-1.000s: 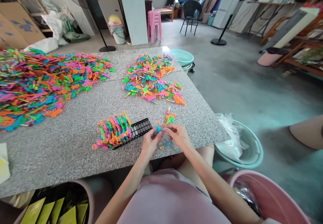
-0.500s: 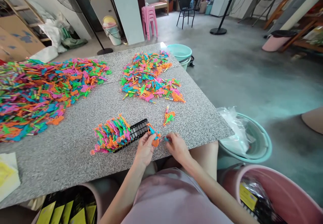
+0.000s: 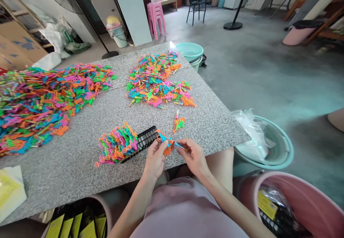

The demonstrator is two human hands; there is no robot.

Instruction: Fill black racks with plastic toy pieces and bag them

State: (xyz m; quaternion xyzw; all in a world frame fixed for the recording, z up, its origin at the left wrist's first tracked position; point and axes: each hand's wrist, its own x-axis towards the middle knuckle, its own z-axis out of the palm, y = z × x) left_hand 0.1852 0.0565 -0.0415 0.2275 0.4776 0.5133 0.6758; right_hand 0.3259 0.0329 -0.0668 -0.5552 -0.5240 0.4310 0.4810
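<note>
Between the thumb and fingers of my left hand [image 3: 156,157] is a small orange and blue plastic toy [image 3: 168,143]. My right hand [image 3: 195,157] pinches a thin blue stick [image 3: 180,145] against the toy's right side; whether the two are joined I cannot tell. Left of my hands lies a black plastic rack [image 3: 147,137]. A tight row of colourful plastic toys [image 3: 117,143] fills its left part, their round ends towards me. Just beyond my hands, a few loose orange and green pieces [image 3: 179,123] lie on the speckled stone table [image 3: 212,123].
A large heap of bright plastic pieces [image 3: 53,102] covers the table's left; a smaller heap [image 3: 161,82] lies further back. Right of the table stand a green basin [image 3: 288,155] with clear plastic and a pink tub [image 3: 303,195]. A bin with yellow-labelled packs [image 3: 72,227] is below the front edge.
My right hand has come closer to the toy, and the blue stick now shows lying against it. My left hand keeps its hold. The view has shifted slightly.
</note>
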